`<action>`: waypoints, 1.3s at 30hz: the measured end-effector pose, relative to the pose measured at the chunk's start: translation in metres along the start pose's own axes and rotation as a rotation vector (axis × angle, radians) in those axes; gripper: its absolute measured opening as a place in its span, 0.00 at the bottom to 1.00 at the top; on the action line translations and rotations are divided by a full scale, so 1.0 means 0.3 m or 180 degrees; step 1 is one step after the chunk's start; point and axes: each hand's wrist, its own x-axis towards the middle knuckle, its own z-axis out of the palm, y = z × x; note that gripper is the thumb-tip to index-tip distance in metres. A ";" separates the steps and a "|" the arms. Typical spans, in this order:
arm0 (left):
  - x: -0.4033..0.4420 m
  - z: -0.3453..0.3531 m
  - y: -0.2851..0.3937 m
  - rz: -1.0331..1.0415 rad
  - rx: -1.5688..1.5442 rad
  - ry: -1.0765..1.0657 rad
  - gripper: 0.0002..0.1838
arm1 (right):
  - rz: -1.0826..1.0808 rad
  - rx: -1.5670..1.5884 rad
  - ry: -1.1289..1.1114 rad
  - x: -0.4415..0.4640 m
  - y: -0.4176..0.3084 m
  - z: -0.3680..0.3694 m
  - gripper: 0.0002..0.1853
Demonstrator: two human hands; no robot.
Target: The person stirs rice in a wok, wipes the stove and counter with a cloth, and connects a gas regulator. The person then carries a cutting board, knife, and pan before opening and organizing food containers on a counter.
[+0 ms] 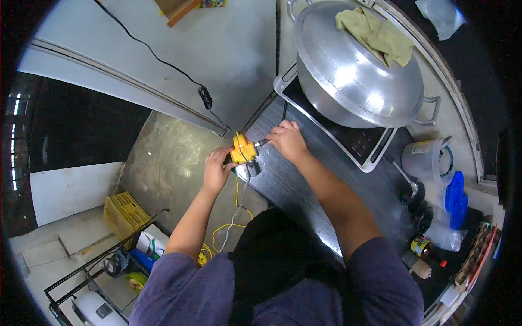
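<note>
My left hand [217, 169] grips the left side of a yellow power outlet block [243, 149] at the corner of the dark counter [283, 174]. From the right, my right hand [287, 140] pinches a black plug [262, 142] at the block's side. Whether its pins are fully in cannot be made out. A dark adapter [253, 168] sits at the block's lower side. A thin black cord [157, 57] with a small black box [205, 98] on it runs down to the block. Yellow cable [220, 231] and a white cord [235, 217] hang below.
A large lidded metal pot [353, 65] stands on an induction cooktop [375, 146], with a green cloth [378, 35] on its lid. Right of it are a ladle [405, 176], plastic tubs [427, 160] and a bottle [424, 247]. A yellow crate [125, 216] and a rack [81, 271] stand at left.
</note>
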 end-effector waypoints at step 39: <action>-0.046 0.059 -0.025 -0.0628 -0.0609 0.0121 0.26 | 0.0097 -0.0182 0.0048 0.007 -0.045 -0.036 0.10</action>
